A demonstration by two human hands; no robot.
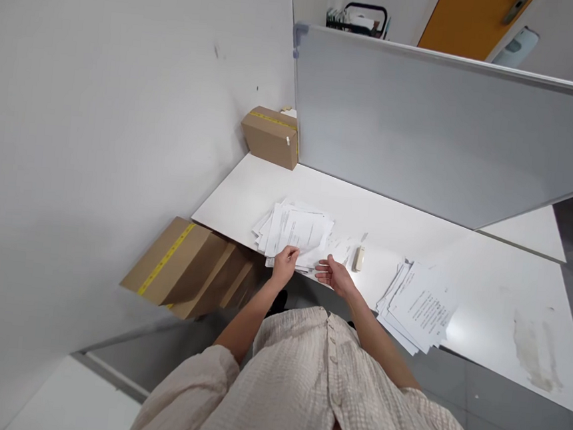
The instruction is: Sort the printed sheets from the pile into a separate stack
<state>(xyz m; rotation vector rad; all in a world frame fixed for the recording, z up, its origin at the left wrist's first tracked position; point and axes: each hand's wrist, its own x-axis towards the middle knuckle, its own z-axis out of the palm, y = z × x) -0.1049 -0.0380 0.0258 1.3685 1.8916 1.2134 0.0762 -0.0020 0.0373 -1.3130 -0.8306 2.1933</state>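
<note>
A loose pile of printed papers point(278, 231) lies on the white table. My left hand point(284, 266) is at the pile's near edge, its fingers pinched on the corner of a sheet of paper point(305, 230) whose near side curls up. To the right of the pile my right hand point(336, 275) hovers with its fingers apart and nothing in them. Just beyond that hand is a small cream-coloured object point(358, 259) that looks like a stapler. Further right, a second stack of printed papers point(421, 307) hangs partly over the front edge.
A grey-white divider panel point(424, 127) stands along the table's point(491, 280) back edge. One taped cardboard box point(272, 139) sits in the far left corner. Several more cardboard boxes point(162, 264) are beside the table at left, against the white wall point(126, 94).
</note>
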